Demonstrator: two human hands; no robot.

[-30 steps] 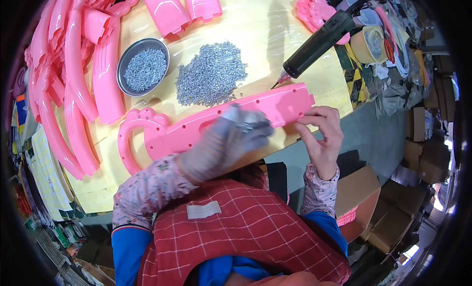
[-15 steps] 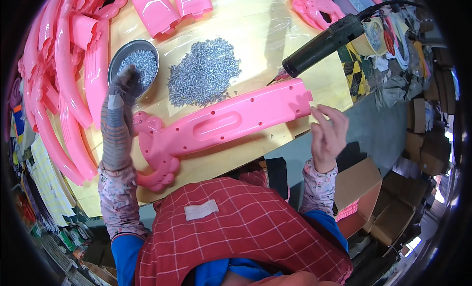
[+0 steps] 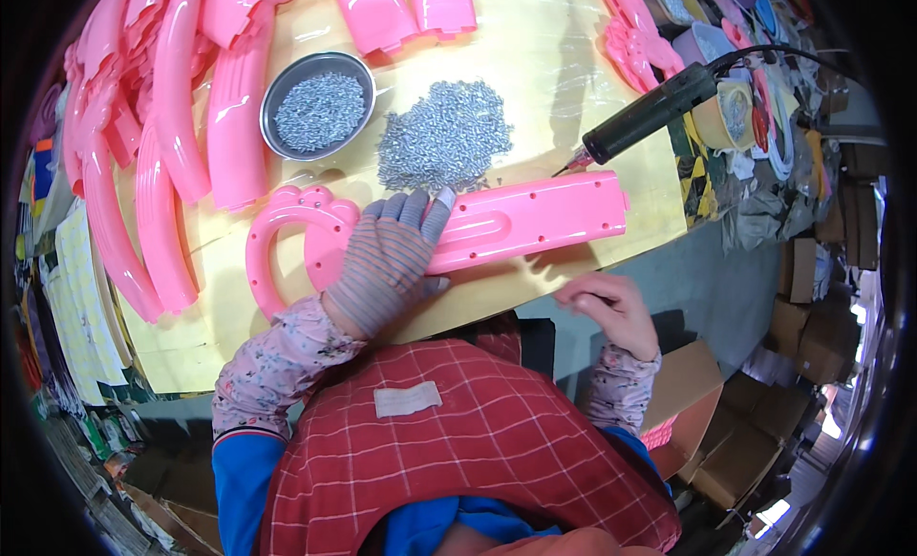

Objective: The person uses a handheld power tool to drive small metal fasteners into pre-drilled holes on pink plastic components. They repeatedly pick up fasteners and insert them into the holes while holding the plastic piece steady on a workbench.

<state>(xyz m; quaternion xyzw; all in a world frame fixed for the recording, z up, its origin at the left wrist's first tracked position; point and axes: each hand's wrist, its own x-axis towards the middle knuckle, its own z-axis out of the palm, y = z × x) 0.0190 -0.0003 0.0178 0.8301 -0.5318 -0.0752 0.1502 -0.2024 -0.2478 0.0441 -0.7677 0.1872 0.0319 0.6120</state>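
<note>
A long pink plastic part (image 3: 573,212) with small screw holes and a curved, scalloped end lies across the table's near side. My left hand (image 3: 387,255), in a grey striped glove with bare-looking fingertips, spans its middle. Those fingers reach to the far edge and the thumb is at the near edge, closed on the part. Just off the table's front edge is my bare right hand (image 3: 616,312), its fingers bent in toward the thumb; anything between them is hidden. A heap of small silver screws (image 3: 444,131) lies beyond the part, beside a metal bowl (image 3: 268,107) of screws.
A black electric screwdriver (image 3: 650,115) hangs with its bit just above the part's right end. More pink parts (image 3: 177,107) are piled at the left, others (image 3: 377,16) at the back. A tub (image 3: 712,117) stands at right; an open carton (image 3: 702,394) is below the table edge.
My left hand has come from the screw bowl to the middle of the pink part. My right hand has drawn down and away from the part's right end, fingers more curled. The view has shifted.
</note>
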